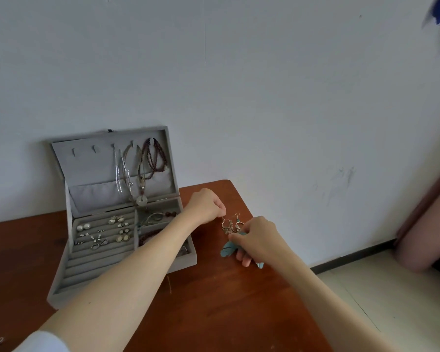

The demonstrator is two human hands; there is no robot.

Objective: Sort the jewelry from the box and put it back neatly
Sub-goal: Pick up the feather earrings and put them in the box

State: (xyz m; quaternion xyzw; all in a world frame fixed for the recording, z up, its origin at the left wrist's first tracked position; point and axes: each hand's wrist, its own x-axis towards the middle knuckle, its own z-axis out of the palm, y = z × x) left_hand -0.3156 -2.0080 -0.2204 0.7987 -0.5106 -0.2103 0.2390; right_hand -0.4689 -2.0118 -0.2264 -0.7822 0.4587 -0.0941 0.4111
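Most jewelry already sorted; I'm down to the feather earrings.

My left hand [205, 205] pinches one hook of the silver turquoise-feather dangle earrings [231, 233] while my right hand [256, 237] grips their feathers, right of the open grey velvet jewelry box [61, 290] on the reddish wooden tabletop [214, 301]. Studs fill the far slots, near ones look bare; my forearm hides the right compartments.
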